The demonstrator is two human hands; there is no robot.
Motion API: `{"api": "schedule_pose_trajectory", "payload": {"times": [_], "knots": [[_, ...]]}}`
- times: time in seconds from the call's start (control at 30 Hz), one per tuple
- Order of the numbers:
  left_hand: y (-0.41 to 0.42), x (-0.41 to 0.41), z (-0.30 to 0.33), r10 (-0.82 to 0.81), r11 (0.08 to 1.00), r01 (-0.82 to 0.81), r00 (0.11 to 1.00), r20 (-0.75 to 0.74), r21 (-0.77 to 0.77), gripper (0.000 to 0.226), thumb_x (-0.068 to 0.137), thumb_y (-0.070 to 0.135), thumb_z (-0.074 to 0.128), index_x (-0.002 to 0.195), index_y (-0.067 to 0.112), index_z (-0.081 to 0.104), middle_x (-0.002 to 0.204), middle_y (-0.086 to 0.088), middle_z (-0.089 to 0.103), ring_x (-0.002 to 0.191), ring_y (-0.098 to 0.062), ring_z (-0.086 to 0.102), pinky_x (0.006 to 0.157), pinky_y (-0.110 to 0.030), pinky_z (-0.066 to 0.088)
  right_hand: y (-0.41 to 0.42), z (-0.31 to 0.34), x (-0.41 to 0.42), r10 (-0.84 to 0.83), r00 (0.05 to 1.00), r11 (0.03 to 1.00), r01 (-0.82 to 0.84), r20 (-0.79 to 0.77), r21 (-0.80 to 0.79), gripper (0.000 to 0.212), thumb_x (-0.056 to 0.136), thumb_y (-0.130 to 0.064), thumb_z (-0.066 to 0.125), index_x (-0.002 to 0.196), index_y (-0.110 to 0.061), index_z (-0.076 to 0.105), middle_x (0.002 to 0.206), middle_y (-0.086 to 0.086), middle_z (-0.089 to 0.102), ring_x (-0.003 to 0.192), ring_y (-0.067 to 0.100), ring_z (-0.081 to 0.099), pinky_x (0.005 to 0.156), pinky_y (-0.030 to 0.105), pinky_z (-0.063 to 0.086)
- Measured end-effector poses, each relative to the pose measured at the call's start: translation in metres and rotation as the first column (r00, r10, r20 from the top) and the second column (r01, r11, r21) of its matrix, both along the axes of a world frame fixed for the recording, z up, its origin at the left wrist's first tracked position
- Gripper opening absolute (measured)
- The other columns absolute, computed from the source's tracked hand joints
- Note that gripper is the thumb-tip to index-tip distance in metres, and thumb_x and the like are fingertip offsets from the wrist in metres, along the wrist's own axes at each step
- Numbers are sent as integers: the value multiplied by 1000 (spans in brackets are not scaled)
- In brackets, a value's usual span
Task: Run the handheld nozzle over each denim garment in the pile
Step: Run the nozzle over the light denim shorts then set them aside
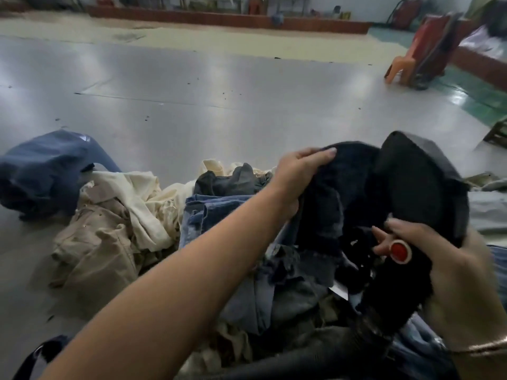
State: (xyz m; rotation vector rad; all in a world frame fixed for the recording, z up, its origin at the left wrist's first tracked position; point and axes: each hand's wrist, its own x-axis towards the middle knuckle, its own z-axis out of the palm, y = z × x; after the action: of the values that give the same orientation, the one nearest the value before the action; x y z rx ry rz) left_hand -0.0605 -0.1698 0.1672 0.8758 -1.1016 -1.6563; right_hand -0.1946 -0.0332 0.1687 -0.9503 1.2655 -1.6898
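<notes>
Honestly the main risk I see is the black denim garment (340, 187) bunching up under the nozzle (419, 187). The left hand (296, 174) has its fingers curled over the top edge of the fabric, pinching it up off the pile (208, 220), but the cloth below hangs in folds, so a pass could easily skip the creased bits or suck a loose flap into the head. Those fingers also sit just beside the nozzle's edge, so a sloppy stroke could bump them.

The right hand (439, 259) is wrapped tight round the black handle, thumb lying right next to the red button (399, 250), so an accidental press looks possible. The hose (315, 349) trails back across the pile toward the person and could drag the blue jeans (216, 215) and cream pieces (137, 204) around.

Nozzle's long axis runs from the handle at lower right up and away to the wide head, tilted a bit left, head pointing away from the person with its flat dark face turned toward the held garment, touching it or very nearly, hard to tell
</notes>
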Motion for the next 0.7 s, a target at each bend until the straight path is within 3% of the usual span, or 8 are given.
{"api": "schedule_pose_trajectory", "payload": {"times": [0.1, 0.17, 0.3, 0.37, 0.43, 0.53, 0.6, 0.7], "knots": [[-14, 33, 28, 111, 991, -96, 976, -186, 92, 32, 93, 24, 57, 117, 3, 64, 108, -18, 68, 88, -30, 65, 80, -40, 56, 15, 20, 7, 29, 1000, 1000, -29, -11, 2, 77, 38, -46, 84, 85, 8, 57, 52, 10, 59, 54, 24, 66, 64, 27, 58], [-21, 65, 20, 235, 970, -220, 955, -182, 101, 37, 95, 27, 54, 122, 3, 60, 114, -18, 67, 93, -30, 65, 84, -40, 56, 22, 22, 11, 64, 997, 998, -64, -35, 5, 71, 40, -35, 88, 86, 9, 58, 53, 13, 59, 50, 25, 63, 63, 31, 59], [-14, 134, -51, 473, 875, -475, 880, 46, 90, 15, 96, 21, 55, 95, 10, 65, 78, -5, 73, 68, -18, 69, 58, -26, 56, 24, -4, 27, 116, 991, 991, -112, -64, 71, 29, 60, -4, 74, 85, -3, 60, 52, 11, 60, 43, 25, 59, 49, 30, 57], [-6, 169, -105, 524, 823, -559, 814, 249, 96, 18, 96, 18, 56, 105, 6, 66, 92, -10, 73, 86, -25, 69, 75, -32, 57, 16, -33, 32, 177, 979, 970, -156, -104, 189, 28, 66, 11, 71, 84, -8, 60, 54, 5, 60, 42, 22, 54, 44, 28, 53], [7, 201, -163, 454, 794, -597, 705, 544, 111, 28, 97, 14, 54, 122, 1, 60, 117, -20, 64, 109, -34, 60, 95, -39, 48, 6, -71, 36, 256, 954, 921, -192, -153, 338, 31, 71, 14, 70, 89, -9, 59, 56, 1, 60, 42, 20, 52, 42, 29, 49], [44, 236, -238, 97, 798, -562, 477, 874, 218, 51, 91, 8, 60, 138, -4, 42, 137, -27, 47, 123, -40, 47, 99, -38, 38, -6, -122, 45, 411, 893, 788, -245, -185, 565, 29, 73, 10, 68, 94, -7, 57, 65, 10, 63, 44, 22, 54, 48, 35, 49], [64, 243, -263, -112, 822, -511, 287, 951, 250, 59, 88, 13, 64, 140, 0, 40, 138, -26, 46, 124, -39, 46, 99, -38, 39, -14, -141, 51, 450, 872, 726, -232, -192, 647, 25, 73, 6, 68, 91, -6, 56, 63, 12, 60, 42, 23, 55, 52, 37, 47], [66, 230, -261, -53, 914, -398, 89, 995, 85, 49, 86, 16, 61, 134, 9, 50, 130, -19, 53, 118, -36, 50, 98, -38, 42, -23, -148, 52, 377, 907, 749, -178, -189, 638, 21, 71, 6, 68, 86, -3, 57, 50, 4, 56, 37, 20, 51, 50, 34, 45]]}}
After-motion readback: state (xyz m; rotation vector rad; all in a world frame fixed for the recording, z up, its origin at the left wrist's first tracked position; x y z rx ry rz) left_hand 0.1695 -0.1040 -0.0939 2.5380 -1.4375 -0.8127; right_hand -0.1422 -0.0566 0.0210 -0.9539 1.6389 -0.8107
